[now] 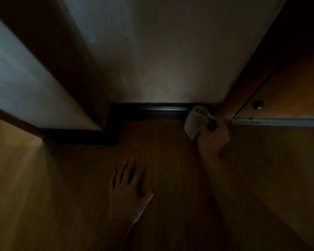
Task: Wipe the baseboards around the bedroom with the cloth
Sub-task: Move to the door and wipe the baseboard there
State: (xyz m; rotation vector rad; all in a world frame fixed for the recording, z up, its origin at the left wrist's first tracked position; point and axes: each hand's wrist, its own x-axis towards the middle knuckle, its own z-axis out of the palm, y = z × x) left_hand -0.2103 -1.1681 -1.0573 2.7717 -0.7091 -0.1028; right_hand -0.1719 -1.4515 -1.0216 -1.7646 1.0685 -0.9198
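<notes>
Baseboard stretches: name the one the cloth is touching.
The back-wall stretch, right end, beside the door; the right hand holds the cloth there. The left stretch is untouched.

right hand [214,137]: its fingers are hidden in the folds of the cloth [193,125].
baseboard [152,112]: its right end is covered by the cloth; its moulding is lost in shadow.
left hand [130,185]: its forearm is cut off by the bottom edge.
dark patch [211,126] on the cloth: too dim to be identified.
cupboard door [288,91]: cut off by the right edge.
</notes>
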